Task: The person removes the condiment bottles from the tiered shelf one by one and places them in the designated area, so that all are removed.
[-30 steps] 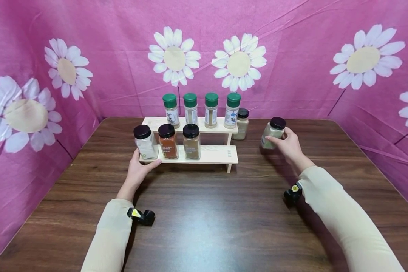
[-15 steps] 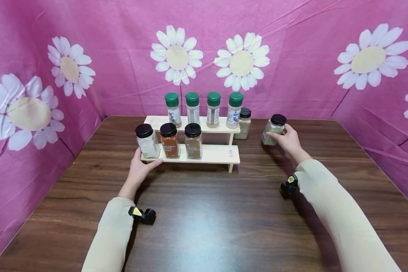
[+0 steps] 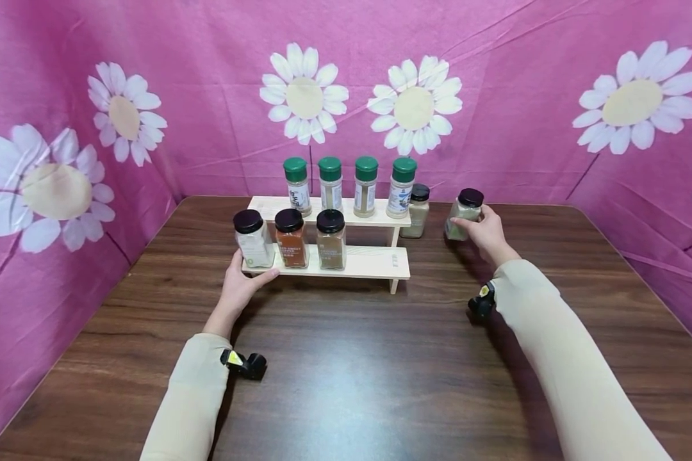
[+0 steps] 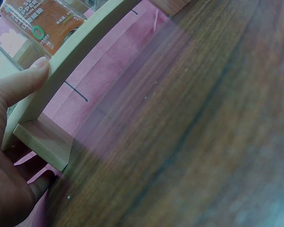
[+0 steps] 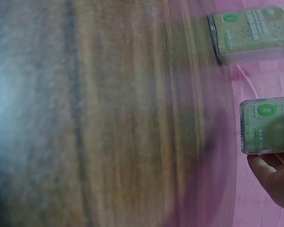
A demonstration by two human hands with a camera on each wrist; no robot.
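My left hand (image 3: 239, 288) grips the left end of a two-step wooden spice rack (image 3: 375, 261); in the left wrist view the thumb (image 4: 38, 71) lies on the shelf edge and fingers reach round the leg. A white spice jar (image 3: 255, 246), a red-orange one (image 3: 292, 246) and a brown one (image 3: 331, 248) stand on the lower step, all black-lidded. My right hand (image 3: 487, 235) holds a black-lidded jar of pale green powder (image 3: 464, 218), upright, right of the rack. In the right wrist view this green jar (image 5: 265, 125) is seen with fingers along one side.
Several green-capped shakers (image 3: 366, 189) line the upper step. Another black-lidded jar (image 3: 418, 214) stands on the brown table (image 3: 323, 358) behind the rack's right end, partly hidden by a shaker. A pink flowered cloth (image 3: 219, 128) hangs behind the table.
The right hand has carried the green jar slightly back, a little closer to the jar behind the rack. My left hand keeps its grip on the rack. The view has shifted slightly.
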